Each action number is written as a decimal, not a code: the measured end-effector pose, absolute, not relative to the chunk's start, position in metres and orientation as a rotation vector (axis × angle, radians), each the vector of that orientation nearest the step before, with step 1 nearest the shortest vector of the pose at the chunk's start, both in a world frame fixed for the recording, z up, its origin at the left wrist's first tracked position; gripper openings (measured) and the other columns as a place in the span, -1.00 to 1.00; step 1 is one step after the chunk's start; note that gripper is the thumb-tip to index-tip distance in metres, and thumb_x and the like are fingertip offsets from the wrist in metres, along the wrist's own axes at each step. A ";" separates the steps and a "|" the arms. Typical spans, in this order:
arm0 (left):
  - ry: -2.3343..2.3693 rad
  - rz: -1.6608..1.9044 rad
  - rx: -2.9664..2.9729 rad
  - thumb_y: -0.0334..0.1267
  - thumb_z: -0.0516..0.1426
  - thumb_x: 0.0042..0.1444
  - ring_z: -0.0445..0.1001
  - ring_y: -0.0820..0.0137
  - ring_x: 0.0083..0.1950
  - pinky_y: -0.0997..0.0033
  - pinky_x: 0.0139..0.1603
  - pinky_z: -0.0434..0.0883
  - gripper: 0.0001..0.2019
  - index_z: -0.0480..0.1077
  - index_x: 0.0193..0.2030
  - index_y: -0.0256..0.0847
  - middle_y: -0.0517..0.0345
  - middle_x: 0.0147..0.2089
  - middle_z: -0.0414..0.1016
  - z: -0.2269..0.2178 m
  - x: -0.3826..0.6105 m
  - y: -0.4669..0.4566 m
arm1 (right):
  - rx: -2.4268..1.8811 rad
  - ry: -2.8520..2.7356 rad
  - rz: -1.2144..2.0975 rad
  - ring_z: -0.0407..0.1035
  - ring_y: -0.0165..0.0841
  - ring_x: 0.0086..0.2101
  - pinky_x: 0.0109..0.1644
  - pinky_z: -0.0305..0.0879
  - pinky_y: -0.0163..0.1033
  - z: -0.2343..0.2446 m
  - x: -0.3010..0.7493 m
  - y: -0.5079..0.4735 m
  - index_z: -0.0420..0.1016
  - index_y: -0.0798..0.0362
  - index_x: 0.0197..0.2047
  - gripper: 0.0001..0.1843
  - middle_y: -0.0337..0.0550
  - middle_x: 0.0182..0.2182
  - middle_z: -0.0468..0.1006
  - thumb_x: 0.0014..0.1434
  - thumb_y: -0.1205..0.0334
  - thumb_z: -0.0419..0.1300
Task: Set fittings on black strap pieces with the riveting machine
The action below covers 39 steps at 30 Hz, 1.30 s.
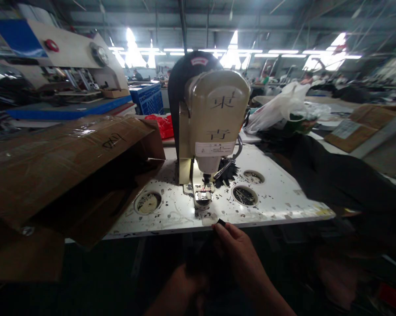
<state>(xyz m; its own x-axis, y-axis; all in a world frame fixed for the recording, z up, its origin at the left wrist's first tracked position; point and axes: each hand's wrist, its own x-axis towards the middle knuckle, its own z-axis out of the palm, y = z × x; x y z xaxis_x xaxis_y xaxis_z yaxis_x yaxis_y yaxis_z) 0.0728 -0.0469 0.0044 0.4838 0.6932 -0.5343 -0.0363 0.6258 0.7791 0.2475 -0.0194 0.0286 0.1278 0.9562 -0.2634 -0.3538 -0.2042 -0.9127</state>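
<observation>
A beige sewing machine [214, 123] stands on a white work table [283, 206], its lit needle plate [202, 197] facing me. Just below the table's front edge my right hand [239, 259] is closed in a pinch on a small piece of black fabric [220, 223], fingertips almost at the edge. My left hand [180, 289] is lower and in deep shadow, closed on dark cloth [201, 263] that hangs between both hands. Its fingers are hard to make out.
An open cardboard box [66, 171] overhangs the table's left side. Black garments [332, 180] are heaped on the right. Three round holes [245, 195] sit in the tabletop. A white plastic bag [280, 109], a red bag [161, 125] and a blue crate [148, 98] lie behind.
</observation>
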 end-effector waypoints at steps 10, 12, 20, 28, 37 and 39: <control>1.014 0.580 0.630 0.12 0.37 -0.30 0.03 0.61 -0.66 0.49 -0.62 0.04 -0.47 0.28 -0.39 -0.21 0.38 -0.63 0.13 0.002 0.070 -0.038 | -0.995 -0.267 1.414 0.50 -0.35 -0.43 -0.48 0.36 -0.36 0.034 0.248 -0.005 0.46 0.05 -0.22 -0.34 -0.16 -0.31 0.61 -0.24 -0.12 0.61; 0.996 0.611 0.623 0.09 0.35 -0.23 0.04 0.60 -0.66 0.49 -0.61 0.03 -0.52 0.26 -0.41 -0.19 0.37 -0.64 0.11 -0.002 0.067 -0.036 | -0.971 -0.235 1.379 0.52 -0.33 -0.39 -0.43 0.39 -0.35 0.034 0.253 -0.005 0.48 0.05 -0.22 -0.35 -0.16 -0.30 0.61 -0.26 -0.08 0.63; 1.020 0.878 0.686 -0.01 0.37 0.05 0.08 0.60 -0.58 0.51 -0.52 0.09 -0.59 0.28 -0.34 -0.22 0.36 -0.57 0.15 0.015 0.071 -0.023 | -1.013 -0.606 1.335 0.48 -0.33 -0.32 -0.19 0.42 -0.28 0.036 0.249 -0.020 0.56 0.05 -0.26 -0.56 -0.17 -0.32 0.60 -0.05 -0.05 0.56; 0.943 1.049 0.649 -0.06 0.42 0.01 0.11 0.63 -0.57 0.60 -0.53 0.09 -0.58 0.42 -0.15 -0.28 0.39 -0.57 0.17 0.047 0.088 -0.006 | -1.020 -0.742 1.416 0.54 -0.18 -0.11 -0.01 0.41 -0.18 0.033 0.241 -0.027 0.58 0.01 -0.13 -0.55 -0.10 -0.16 0.67 -0.05 0.07 0.56; 0.890 0.984 0.730 -0.04 0.41 -0.03 0.11 0.62 -0.62 0.59 -0.57 0.10 -0.58 0.32 -0.32 -0.24 0.40 -0.63 0.16 0.052 0.088 0.013 | -1.083 -0.850 1.490 0.49 -0.25 -0.30 -0.22 0.37 -0.24 0.049 0.243 -0.028 0.64 0.09 -0.17 -0.56 -0.07 -0.32 0.65 0.12 -0.12 0.42; 0.939 0.976 0.771 -0.04 0.42 -0.06 0.11 0.61 -0.62 0.57 -0.58 0.09 -0.58 0.33 -0.32 -0.25 0.39 -0.64 0.17 0.054 0.090 0.021 | -1.176 -1.038 1.387 0.46 -0.26 -0.31 -0.25 0.32 -0.26 0.053 0.244 -0.026 0.64 0.10 -0.25 -0.56 -0.09 -0.35 0.63 0.21 -0.16 0.32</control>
<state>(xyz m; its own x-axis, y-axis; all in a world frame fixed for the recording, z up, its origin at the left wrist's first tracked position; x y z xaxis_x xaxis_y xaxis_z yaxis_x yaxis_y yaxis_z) 0.0904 0.0205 0.0536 0.2537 0.9208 -0.2961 -0.3319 0.3705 0.8675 0.2437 -0.0263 0.0534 -0.0267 0.9914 -0.1283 -0.1562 -0.1309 -0.9790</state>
